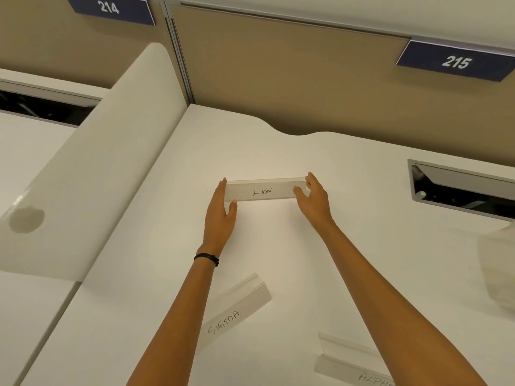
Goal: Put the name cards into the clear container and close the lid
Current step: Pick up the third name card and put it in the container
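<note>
White and bare, the desk [348, 246] is set against tan partition panels on which signs numbered 214 [111, 8] and 215 [454, 61] are fixed. At its middle the LION card [263, 190] is stood upright on its long edge, writing turned toward the wearer, and is taken by its two short ends. The left hand [220, 207] is laid flat against the left end, with the thumb under the near corner; the right hand [315, 196] is cupped around the right end. Both are closed onto the card, probably so that the long, thin strip is kept level and unbent when lifted.

Nearer the wearer, the SIGMA card [237, 310] is left lying askew between the forearms, and the ALPHA card [359, 369] is partly hidden under the right forearm; both are untouched. A pale, blurred shape [498, 263] is seen at the right edge; it may be the clear container, but that cannot be told. A recessed cable tray [459, 188] is cut into the desk at the right. On this showing, the task is judged to be at its start.
</note>
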Tool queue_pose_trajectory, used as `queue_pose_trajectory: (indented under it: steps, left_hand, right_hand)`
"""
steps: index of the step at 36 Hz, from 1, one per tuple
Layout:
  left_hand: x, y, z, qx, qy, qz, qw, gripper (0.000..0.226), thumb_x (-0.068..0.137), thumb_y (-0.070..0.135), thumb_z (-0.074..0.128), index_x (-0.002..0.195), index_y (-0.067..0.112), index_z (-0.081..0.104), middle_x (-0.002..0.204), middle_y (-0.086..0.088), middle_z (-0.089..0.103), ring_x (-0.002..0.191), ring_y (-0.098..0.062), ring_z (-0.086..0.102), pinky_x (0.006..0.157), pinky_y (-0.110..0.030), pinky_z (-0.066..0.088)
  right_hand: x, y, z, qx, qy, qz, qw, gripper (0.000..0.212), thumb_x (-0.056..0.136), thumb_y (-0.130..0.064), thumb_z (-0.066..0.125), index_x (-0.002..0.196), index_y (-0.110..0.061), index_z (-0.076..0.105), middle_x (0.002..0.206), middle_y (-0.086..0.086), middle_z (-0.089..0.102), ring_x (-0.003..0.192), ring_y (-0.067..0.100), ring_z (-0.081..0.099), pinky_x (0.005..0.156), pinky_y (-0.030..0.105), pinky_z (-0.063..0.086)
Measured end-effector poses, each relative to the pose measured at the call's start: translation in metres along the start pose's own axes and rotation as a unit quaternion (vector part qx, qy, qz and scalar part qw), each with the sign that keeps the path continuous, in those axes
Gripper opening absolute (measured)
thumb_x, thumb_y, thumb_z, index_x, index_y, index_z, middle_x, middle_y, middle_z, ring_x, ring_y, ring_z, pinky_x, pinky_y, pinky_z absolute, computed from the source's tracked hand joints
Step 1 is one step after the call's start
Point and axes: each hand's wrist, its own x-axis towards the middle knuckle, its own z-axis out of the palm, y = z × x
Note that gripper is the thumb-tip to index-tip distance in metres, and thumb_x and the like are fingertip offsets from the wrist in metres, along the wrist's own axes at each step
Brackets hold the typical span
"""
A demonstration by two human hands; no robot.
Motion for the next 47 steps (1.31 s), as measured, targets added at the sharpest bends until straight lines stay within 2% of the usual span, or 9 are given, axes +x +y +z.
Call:
queue_pose_trajectory:
  steps: [6,20,22,29,31,34,36,44,47]
  left_hand:
    - [-0.002,0.0,-0.003,-0.002,0.01,-0.002,1.0,0.057,0.096,0.008,0.044,0.148,0.014,0.022,0.153,-0.002,0.031,0.141,-0.017,0.03,0.116,-0.027,0.025]
    - [-0.026,0.016,-0.009,-0.019,0.028,-0.002,0.999,0.06,0.096,0.006,0.043,0.15,0.017,0.017,0.151,-0.005,0.035,0.136,-0.022,0.039,0.112,-0.027,0.031]
    - [-0.033,0.02,-0.01,-0.018,0.025,-0.005,1.0,0.061,0.096,0.007,0.043,0.15,0.019,0.015,0.15,-0.005,0.037,0.131,-0.024,0.045,0.111,-0.032,0.035]
    - [-0.055,0.033,-0.007,-0.03,0.023,-0.008,0.999,0.062,0.096,0.007,0.043,0.15,0.019,0.015,0.152,-0.003,0.034,0.136,-0.02,0.039,0.11,-0.023,0.03]
    - [-0.061,0.038,-0.004,-0.037,0.022,-0.003,0.999,0.061,0.096,0.007,0.043,0.15,0.018,0.016,0.153,-0.003,0.033,0.136,-0.022,0.039,0.114,-0.03,0.032]
    - [-0.069,0.047,0.0,-0.032,0.019,0.001,0.999,0.063,0.095,0.008,0.044,0.15,0.02,0.015,0.152,-0.004,0.035,0.125,-0.037,0.048,0.108,-0.04,0.04]
    - [-0.074,0.052,0.003,-0.029,0.018,-0.005,0.999,0.063,0.095,0.009,0.043,0.15,0.023,0.014,0.15,-0.004,0.038,0.112,-0.043,0.054,0.101,-0.035,0.044]
    - [-0.097,0.075,0.017,-0.061,0.004,0.007,0.998,0.061,0.095,0.008,0.044,0.149,0.02,0.018,0.15,-0.002,0.038,0.123,-0.031,0.051,0.104,-0.029,0.039]
    - [-0.106,0.084,0.021,-0.068,0.0,0.011,0.998,0.061,0.095,0.007,0.044,0.149,0.019,0.018,0.149,-0.003,0.039,0.123,-0.03,0.05,0.107,-0.034,0.04]
  right_hand:
    - [-0.008,-0.007,0.004,0.029,0.002,0.012,1.0,0.064,0.094,-0.031,0.05,0.148,-0.013,0.021,0.153,0.005,0.032,0.14,0.019,0.032,0.115,0.033,0.029]
    - [-0.044,-0.01,-0.011,0.07,0.006,0.021,0.997,0.066,0.092,-0.042,0.049,0.148,-0.018,0.022,0.151,0.005,0.036,0.139,0.019,0.035,0.113,0.035,0.031]
    - [-0.05,-0.009,-0.016,0.071,0.013,0.021,0.997,0.065,0.093,-0.041,0.049,0.148,-0.019,0.023,0.15,0.005,0.037,0.138,0.019,0.036,0.112,0.035,0.032]
    - [-0.073,-0.005,-0.037,0.068,0.025,0.019,0.997,0.062,0.093,-0.038,0.049,0.147,-0.019,0.026,0.148,0.005,0.04,0.136,0.019,0.039,0.11,0.035,0.034]
    - [-0.08,-0.005,-0.043,0.071,0.032,0.017,0.997,0.061,0.093,-0.037,0.05,0.147,-0.018,0.026,0.148,0.004,0.04,0.136,0.019,0.039,0.111,0.036,0.035]
    - [-0.088,-0.004,-0.054,0.074,0.046,0.014,0.996,0.059,0.094,-0.031,0.05,0.147,-0.016,0.028,0.149,0.005,0.039,0.137,0.019,0.038,0.112,0.036,0.034]
    - [-0.093,-0.003,-0.062,0.076,0.057,0.012,0.995,0.057,0.094,-0.026,0.049,0.146,-0.015,0.029,0.149,0.005,0.039,0.137,0.019,0.038,0.113,0.035,0.033]
    - [-0.111,0.004,-0.093,0.093,0.078,0.005,0.993,0.05,0.093,-0.021,0.052,0.139,-0.011,0.039,0.146,0.007,0.043,0.134,0.02,0.042,0.106,0.031,0.035]
    - [-0.118,0.007,-0.105,0.103,0.071,0.003,0.992,0.051,0.092,-0.021,0.053,0.14,-0.01,0.038,0.148,0.005,0.04,0.136,0.019,0.04,0.108,0.031,0.033]
